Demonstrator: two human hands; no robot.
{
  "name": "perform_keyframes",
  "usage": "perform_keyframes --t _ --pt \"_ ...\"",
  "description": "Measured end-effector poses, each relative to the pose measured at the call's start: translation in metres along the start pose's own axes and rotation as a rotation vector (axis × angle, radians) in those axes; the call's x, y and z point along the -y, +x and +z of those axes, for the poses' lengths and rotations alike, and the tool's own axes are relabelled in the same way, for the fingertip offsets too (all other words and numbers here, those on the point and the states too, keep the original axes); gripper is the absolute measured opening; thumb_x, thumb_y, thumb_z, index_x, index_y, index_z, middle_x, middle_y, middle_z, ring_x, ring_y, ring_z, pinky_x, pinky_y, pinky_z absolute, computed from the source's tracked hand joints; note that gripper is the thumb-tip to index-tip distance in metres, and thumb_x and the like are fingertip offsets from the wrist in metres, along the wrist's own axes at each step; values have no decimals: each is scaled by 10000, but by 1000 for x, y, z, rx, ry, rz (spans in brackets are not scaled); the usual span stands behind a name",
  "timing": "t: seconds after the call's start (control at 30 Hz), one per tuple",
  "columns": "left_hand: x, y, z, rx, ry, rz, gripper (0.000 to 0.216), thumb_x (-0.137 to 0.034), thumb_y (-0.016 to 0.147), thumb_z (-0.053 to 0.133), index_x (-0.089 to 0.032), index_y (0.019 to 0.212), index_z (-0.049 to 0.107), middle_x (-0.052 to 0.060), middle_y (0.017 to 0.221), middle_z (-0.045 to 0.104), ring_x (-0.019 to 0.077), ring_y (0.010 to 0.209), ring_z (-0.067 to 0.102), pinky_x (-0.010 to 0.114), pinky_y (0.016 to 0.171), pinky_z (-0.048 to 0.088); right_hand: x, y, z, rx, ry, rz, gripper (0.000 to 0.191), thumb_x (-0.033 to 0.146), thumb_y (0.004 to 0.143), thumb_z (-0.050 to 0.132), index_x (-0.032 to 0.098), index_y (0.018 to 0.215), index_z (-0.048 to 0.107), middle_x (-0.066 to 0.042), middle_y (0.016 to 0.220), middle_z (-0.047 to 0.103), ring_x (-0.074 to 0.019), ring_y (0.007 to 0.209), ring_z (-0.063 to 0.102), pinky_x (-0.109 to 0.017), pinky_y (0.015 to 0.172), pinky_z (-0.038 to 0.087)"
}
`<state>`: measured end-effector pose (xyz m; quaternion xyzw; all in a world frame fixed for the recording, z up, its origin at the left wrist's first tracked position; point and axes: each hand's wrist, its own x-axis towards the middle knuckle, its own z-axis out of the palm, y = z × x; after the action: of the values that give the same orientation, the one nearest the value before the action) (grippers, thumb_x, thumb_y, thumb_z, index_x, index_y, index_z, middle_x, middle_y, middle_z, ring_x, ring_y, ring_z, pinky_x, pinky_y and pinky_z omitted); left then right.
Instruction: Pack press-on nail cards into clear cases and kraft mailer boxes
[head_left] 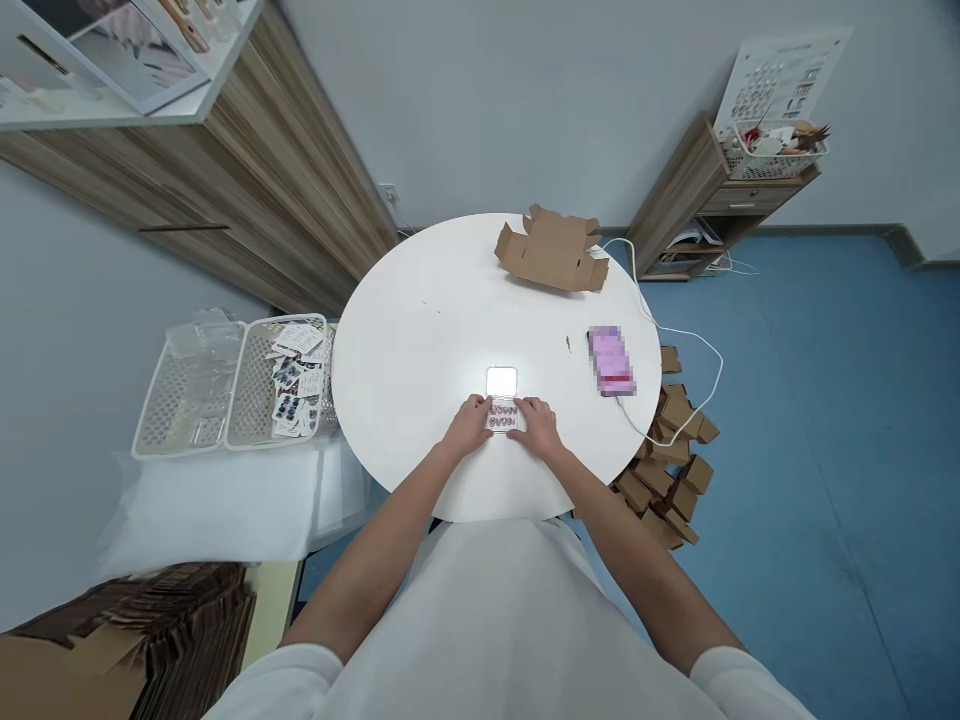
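A small clear case of press-on nails (pixel 503 415) lies on the white round table (pixel 405 370), its lid (pixel 502 381) raised away from me. Two rows of pinkish nails show inside. My left hand (pixel 470 424) grips the case's left side, thumb and fingers at its edge. On the opposite side my right hand (pixel 538 426) holds the case in the same way. Farther off on the table lies an unfolded brown cardboard box (pixel 553 250).
A phone (pixel 611 360) with a white cable (pixel 705 345) lies to the right. White baskets (pixel 247 385) with printed cards stand at the left. Small brown boxes (pixel 667 470) are heaped on the floor at the right. Flattened cardboard (pixel 187 630) is stacked at lower left.
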<state>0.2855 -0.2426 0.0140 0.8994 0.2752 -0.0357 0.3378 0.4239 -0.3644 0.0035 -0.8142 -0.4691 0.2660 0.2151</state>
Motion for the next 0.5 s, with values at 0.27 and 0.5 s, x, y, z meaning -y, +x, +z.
perform_keyframes --t 0.27,0.5 --pt "0 -4 3 -20 -114 -44 693 -132 639 572 -238 1272 310 77 1118 395 221 1022 446 343 817 441 -1 3 3 -23 -23 -32 625 390 613 678 302 1182 436 -68 1104 458 -260 1018 406 -408 810 338" --pt "-6 -18 10 -177 -327 -355 578 -206 705 532 -168 1255 358 99 1108 458 160 874 539 319 808 443 -3 -11 1 -21 185 45 626 314 682 598 255 1255 354 -67 1123 476 -218 1010 467 -393 841 386"
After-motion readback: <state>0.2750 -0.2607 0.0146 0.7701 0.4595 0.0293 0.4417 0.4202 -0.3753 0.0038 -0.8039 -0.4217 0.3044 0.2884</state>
